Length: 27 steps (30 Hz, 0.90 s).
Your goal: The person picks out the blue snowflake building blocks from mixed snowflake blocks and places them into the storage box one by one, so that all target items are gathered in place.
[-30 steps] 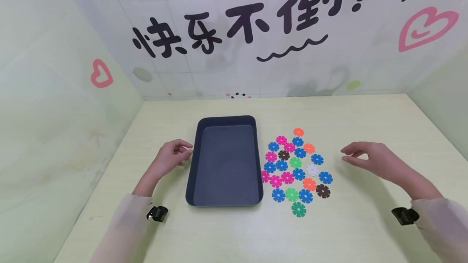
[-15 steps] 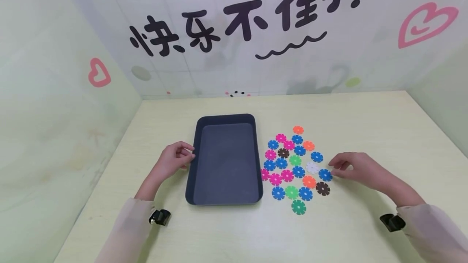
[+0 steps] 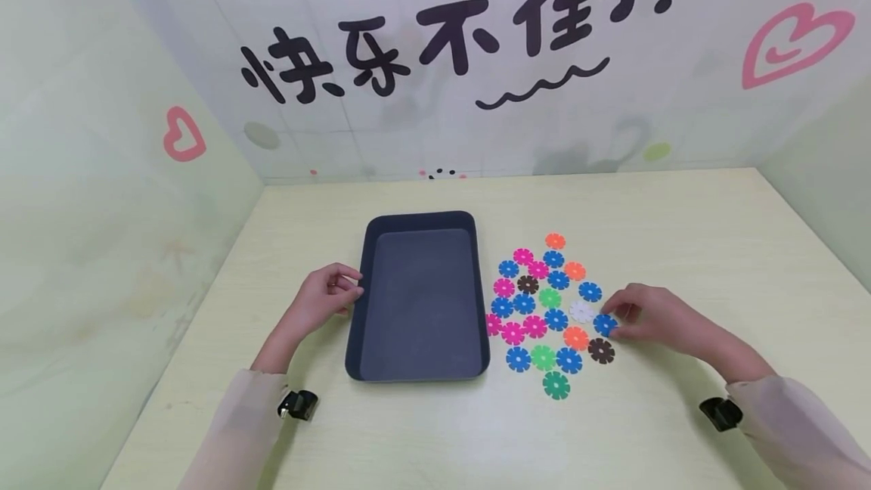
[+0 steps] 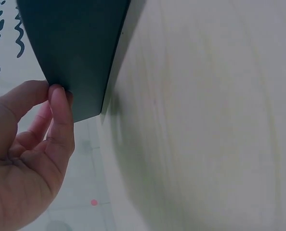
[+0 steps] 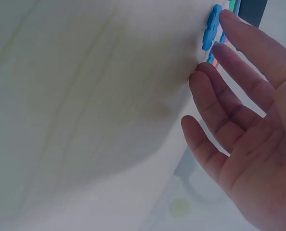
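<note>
A dark rectangular tray [image 3: 425, 308] lies on the table. My left hand [image 3: 323, 299] pinches its left rim between thumb and fingers; the left wrist view shows the fingertips against the tray's outer wall [image 4: 78, 53]. To the tray's right, several flat notched plastic discs in pink, blue, orange, green, brown and white are spread out. My right hand [image 3: 660, 320] is at the right side of this group, thumb and index finger around a blue disc [image 3: 603, 325] that lies on the table. In the right wrist view the thumb tip is by that disc [image 5: 211, 29], the other fingers loosely bent.
A white disc [image 3: 581, 312] and a brown disc [image 3: 602, 351] lie close to the right hand. Pink discs [image 3: 494, 324] lie against the tray's right side. A printed sheet wall [image 3: 381, 138] stands behind the pale table [image 3: 435, 437], with side walls left and right.
My right hand has moved left and slightly nearer, from beside the discs to the blue disc. My left hand has shifted slightly right, onto the tray's rim. The discs stay in place.
</note>
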Motion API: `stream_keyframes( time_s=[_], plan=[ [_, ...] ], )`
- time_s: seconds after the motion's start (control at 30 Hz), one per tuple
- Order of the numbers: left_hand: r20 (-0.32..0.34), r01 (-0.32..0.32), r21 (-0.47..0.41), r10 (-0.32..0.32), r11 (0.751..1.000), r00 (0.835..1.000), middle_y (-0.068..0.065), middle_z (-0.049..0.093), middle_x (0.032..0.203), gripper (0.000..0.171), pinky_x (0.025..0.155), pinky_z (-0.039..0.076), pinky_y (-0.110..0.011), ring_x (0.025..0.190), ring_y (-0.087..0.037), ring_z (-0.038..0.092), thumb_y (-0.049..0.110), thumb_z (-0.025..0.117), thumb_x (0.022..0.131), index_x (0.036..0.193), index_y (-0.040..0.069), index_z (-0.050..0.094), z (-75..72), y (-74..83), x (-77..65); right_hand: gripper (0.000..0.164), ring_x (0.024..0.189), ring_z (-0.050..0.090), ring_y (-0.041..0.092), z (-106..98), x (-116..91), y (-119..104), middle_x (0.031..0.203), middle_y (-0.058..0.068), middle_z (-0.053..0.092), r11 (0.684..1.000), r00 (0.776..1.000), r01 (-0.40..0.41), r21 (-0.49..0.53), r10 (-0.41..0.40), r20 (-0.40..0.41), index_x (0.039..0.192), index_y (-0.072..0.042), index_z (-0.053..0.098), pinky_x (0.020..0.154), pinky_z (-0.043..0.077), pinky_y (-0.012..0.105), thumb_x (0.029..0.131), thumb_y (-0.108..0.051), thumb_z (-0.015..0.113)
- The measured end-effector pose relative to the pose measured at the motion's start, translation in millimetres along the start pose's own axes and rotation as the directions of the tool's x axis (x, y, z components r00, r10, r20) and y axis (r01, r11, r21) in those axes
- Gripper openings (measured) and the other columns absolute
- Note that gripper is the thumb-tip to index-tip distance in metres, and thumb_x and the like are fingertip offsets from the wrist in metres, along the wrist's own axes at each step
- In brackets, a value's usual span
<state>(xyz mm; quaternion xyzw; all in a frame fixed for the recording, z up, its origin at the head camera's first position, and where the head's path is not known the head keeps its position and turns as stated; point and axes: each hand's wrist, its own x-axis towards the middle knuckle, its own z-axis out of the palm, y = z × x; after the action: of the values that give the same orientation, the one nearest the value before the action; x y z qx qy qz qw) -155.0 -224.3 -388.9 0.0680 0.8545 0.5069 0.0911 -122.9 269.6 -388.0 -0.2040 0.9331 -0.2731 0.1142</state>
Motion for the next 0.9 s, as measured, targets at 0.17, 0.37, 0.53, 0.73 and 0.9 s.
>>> stream_keyframes(
  time_s=[0.17,0.37,0.53,0.73,0.9],
  plan=[
    [-0.003,-0.01,-0.02,0.01,1.0,1.0,-0.014,0.061,0.084,0.029,0.057,0.053,-0.035,0.065,-0.019,0.059,0.004,0.062,0.086,0.11,-0.01,0.054,0.5,1.0,-0.6,0.029,0.077,0.05,0.015,-0.2,1.8,-0.1,0.084,-0.004,0.056,1.0,1.0,0.009,-0.012,-0.008,0.015,0.095,-0.006,0.067,0.064,0.048,0.024,0.071,-0.017,0.078],
    [-0.004,-0.009,-0.021,0.009,1.0,1.0,-0.014,0.061,0.084,0.029,0.058,0.053,-0.035,0.065,-0.018,0.06,0.004,0.062,0.086,0.111,-0.01,0.054,1.0,0.3,-0.2,0.029,0.076,0.049,0.015,-1.0,3.7,-0.3,0.083,-0.004,0.055,1.0,1.0,0.014,-0.023,-0.014,0.027,0.094,-0.006,0.066,0.065,0.048,0.024,0.07,-0.016,0.079],
    [-0.011,-0.001,-0.022,0.001,1.0,1.0,-0.013,0.06,0.083,0.028,0.059,0.054,-0.033,0.065,-0.018,0.06,0.003,0.062,0.086,0.11,-0.009,0.055,1.7,-2.5,1.0,0.029,0.077,0.048,0.016,-1.2,5.8,-1.6,0.083,-0.003,0.054,1.0,0.999,0.001,-0.001,-0.001,0.044,0.093,-0.007,0.063,0.064,0.047,0.024,0.07,-0.016,0.079],
    [-0.011,-0.003,-0.025,0.003,1.0,1.0,-0.013,0.06,0.082,0.028,0.059,0.054,-0.033,0.065,-0.017,0.059,0.003,0.062,0.086,0.11,-0.009,0.055,1.7,-2.5,0.5,0.028,0.077,0.049,0.016,-0.1,7.2,-3.1,0.084,-0.003,0.055,1.0,0.998,-0.009,0.016,0.008,0.063,0.091,-0.008,0.061,0.065,0.048,0.024,0.071,-0.013,0.078],
    [-0.011,-0.006,-0.031,0.005,1.0,1.0,-0.014,0.06,0.083,0.027,0.059,0.054,-0.034,0.065,-0.019,0.06,0.002,0.062,0.086,0.11,-0.009,0.054,1.7,-1.7,0.1,0.027,0.075,0.049,0.015,0.5,6.5,-4.6,0.081,-0.003,0.054,0.999,0.998,-0.008,0.038,0.005,0.07,0.091,-0.009,0.059,0.063,0.047,0.023,0.072,-0.01,0.078]
  ],
)
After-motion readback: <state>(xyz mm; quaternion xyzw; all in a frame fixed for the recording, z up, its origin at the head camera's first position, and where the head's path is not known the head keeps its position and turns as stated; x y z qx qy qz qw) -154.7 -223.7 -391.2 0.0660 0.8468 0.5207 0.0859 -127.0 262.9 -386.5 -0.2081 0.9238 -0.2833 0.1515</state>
